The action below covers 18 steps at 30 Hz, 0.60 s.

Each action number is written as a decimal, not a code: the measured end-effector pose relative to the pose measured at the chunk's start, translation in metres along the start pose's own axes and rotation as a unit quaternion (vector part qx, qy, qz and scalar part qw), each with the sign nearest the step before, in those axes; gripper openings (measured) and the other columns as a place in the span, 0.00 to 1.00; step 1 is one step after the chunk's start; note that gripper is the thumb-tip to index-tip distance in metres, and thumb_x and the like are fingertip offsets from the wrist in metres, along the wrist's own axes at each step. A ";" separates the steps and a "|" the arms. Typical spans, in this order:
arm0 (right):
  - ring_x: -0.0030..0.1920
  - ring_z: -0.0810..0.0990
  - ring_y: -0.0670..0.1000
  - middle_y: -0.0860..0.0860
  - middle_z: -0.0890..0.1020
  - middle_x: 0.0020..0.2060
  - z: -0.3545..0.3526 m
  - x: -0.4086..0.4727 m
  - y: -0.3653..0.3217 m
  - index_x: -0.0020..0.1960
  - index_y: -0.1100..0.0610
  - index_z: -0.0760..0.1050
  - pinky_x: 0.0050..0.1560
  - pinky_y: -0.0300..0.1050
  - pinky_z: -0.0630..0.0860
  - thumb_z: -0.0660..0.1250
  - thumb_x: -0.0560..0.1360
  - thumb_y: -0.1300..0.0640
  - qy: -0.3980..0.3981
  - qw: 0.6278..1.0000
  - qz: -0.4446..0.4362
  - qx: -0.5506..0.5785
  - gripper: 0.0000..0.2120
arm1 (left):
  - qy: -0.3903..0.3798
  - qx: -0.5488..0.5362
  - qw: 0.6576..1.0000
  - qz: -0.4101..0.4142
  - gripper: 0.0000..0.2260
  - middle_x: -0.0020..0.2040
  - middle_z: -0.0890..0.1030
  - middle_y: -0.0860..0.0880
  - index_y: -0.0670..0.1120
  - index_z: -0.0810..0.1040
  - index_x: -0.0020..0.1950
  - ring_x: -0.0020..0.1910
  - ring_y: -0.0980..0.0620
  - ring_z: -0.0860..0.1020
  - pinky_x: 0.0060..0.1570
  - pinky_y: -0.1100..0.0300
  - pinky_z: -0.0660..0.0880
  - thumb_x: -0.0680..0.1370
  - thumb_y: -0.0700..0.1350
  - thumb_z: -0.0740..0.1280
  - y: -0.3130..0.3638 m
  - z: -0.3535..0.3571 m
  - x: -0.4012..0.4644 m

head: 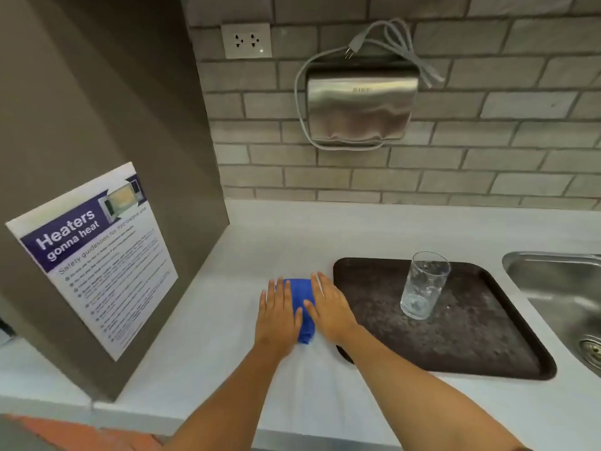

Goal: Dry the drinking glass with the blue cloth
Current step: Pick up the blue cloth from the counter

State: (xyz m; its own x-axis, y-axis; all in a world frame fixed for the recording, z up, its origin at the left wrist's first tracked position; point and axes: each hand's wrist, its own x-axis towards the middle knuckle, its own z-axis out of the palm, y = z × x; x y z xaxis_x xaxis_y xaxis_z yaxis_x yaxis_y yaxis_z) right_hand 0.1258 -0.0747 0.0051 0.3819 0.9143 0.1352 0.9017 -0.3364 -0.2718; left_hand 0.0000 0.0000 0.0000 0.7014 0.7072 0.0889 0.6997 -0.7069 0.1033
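A folded blue cloth (301, 301) lies on the pale counter, just left of a dark tray (471, 349). My left hand (279, 315) rests flat on the cloth's left side and my right hand (328, 307) lies flat on its right side, fingers stretched out, neither one gripping. Most of the cloth is hidden under the palms. A clear drinking glass (422, 284) stands upright on the far part of the tray, well to the right of both hands and untouched.
A steel sink (559, 288) with its drain sits at the right edge. A grey cabinet side with a microwave safety poster (94, 255) rises on the left. A metal hand dryer (359, 105) with a looped cord and a wall socket (246, 40) hang on the brick wall.
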 end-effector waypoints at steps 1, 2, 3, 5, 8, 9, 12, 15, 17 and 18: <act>0.79 0.48 0.54 0.58 0.49 0.80 0.006 0.004 0.000 0.79 0.60 0.44 0.77 0.46 0.48 0.48 0.84 0.47 -0.010 1.000 0.002 0.002 0.29 | -0.009 -0.005 1.000 -0.011 0.29 0.82 0.43 0.43 0.41 0.39 0.80 0.81 0.44 0.42 0.78 0.50 0.39 0.85 0.53 0.45 0.000 0.004 0.000; 0.79 0.49 0.54 0.58 0.49 0.80 0.010 0.009 0.001 0.79 0.60 0.44 0.76 0.46 0.50 0.48 0.84 0.48 -0.025 1.000 0.007 0.004 0.29 | -0.025 -0.018 0.999 -0.018 0.29 0.82 0.42 0.42 0.41 0.39 0.80 0.81 0.43 0.41 0.78 0.51 0.39 0.85 0.53 0.45 0.000 0.008 0.001; 0.79 0.50 0.55 0.59 0.50 0.79 0.016 0.012 0.001 0.79 0.60 0.43 0.76 0.46 0.52 0.47 0.85 0.48 -0.036 0.999 0.018 0.002 0.28 | -0.032 -0.015 0.999 -0.024 0.29 0.82 0.42 0.42 0.41 0.39 0.80 0.81 0.43 0.41 0.78 0.51 0.39 0.85 0.53 0.45 -0.002 0.015 0.001; 0.79 0.51 0.55 0.59 0.49 0.79 0.027 0.018 -0.003 0.79 0.59 0.43 0.76 0.46 0.54 0.46 0.85 0.49 -0.064 0.998 0.029 0.000 0.28 | -0.051 -0.006 0.998 -0.022 0.29 0.82 0.41 0.41 0.41 0.39 0.80 0.81 0.42 0.41 0.78 0.51 0.40 0.85 0.54 0.45 -0.005 0.030 0.001; 0.77 0.56 0.58 0.60 0.49 0.79 0.041 0.029 -0.005 0.80 0.56 0.43 0.75 0.48 0.56 0.46 0.85 0.48 -0.091 0.994 0.057 0.013 0.27 | -0.085 -0.011 0.996 -0.020 0.30 0.82 0.40 0.41 0.42 0.38 0.80 0.81 0.43 0.40 0.78 0.52 0.39 0.85 0.55 0.46 -0.011 0.042 0.005; 0.77 0.57 0.58 0.60 0.49 0.79 0.045 0.033 -0.007 0.80 0.55 0.44 0.75 0.49 0.57 0.47 0.85 0.48 -0.088 0.992 0.079 0.035 0.27 | -0.089 -0.022 0.996 -0.016 0.30 0.82 0.39 0.41 0.42 0.38 0.80 0.81 0.43 0.39 0.77 0.52 0.38 0.85 0.55 0.46 -0.013 0.046 0.007; 0.75 0.59 0.59 0.61 0.52 0.78 0.051 0.041 -0.012 0.80 0.52 0.47 0.74 0.51 0.60 0.49 0.84 0.47 -0.057 0.978 0.153 0.127 0.27 | -0.108 -0.043 0.993 -0.003 0.30 0.81 0.38 0.41 0.42 0.38 0.80 0.80 0.43 0.38 0.77 0.52 0.38 0.85 0.55 0.47 -0.014 0.046 0.010; 0.70 0.66 0.58 0.61 0.63 0.73 0.054 0.050 -0.016 0.77 0.56 0.57 0.70 0.53 0.65 0.53 0.83 0.45 -0.017 0.961 0.195 0.194 0.26 | -0.130 -0.064 0.989 0.000 0.29 0.81 0.37 0.40 0.40 0.38 0.80 0.80 0.42 0.36 0.78 0.52 0.38 0.86 0.51 0.47 -0.012 0.042 0.011; 0.57 0.76 0.56 0.58 0.76 0.60 0.054 0.051 -0.023 0.63 0.59 0.68 0.61 0.54 0.74 0.59 0.80 0.42 0.027 0.922 0.238 0.303 0.22 | -0.141 -0.096 0.985 0.004 0.30 0.80 0.36 0.39 0.39 0.37 0.80 0.79 0.42 0.35 0.78 0.53 0.38 0.86 0.50 0.50 -0.008 0.037 0.010; 0.50 0.78 0.54 0.58 0.78 0.53 0.052 0.051 -0.027 0.55 0.58 0.68 0.56 0.54 0.76 0.61 0.79 0.41 0.043 0.907 0.245 0.340 0.20 | -0.144 -0.115 0.983 0.003 0.31 0.80 0.35 0.39 0.38 0.36 0.79 0.79 0.42 0.35 0.78 0.53 0.38 0.85 0.49 0.52 -0.007 0.036 0.010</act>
State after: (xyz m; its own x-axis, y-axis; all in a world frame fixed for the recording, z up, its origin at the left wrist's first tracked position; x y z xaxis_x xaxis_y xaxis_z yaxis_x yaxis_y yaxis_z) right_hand 0.1107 -0.0072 -0.0308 0.7437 0.6616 -0.0957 0.2965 -0.4548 -0.8398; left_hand 0.0071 0.0115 -0.0350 0.7380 0.6472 -0.1909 0.6694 -0.6667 0.3276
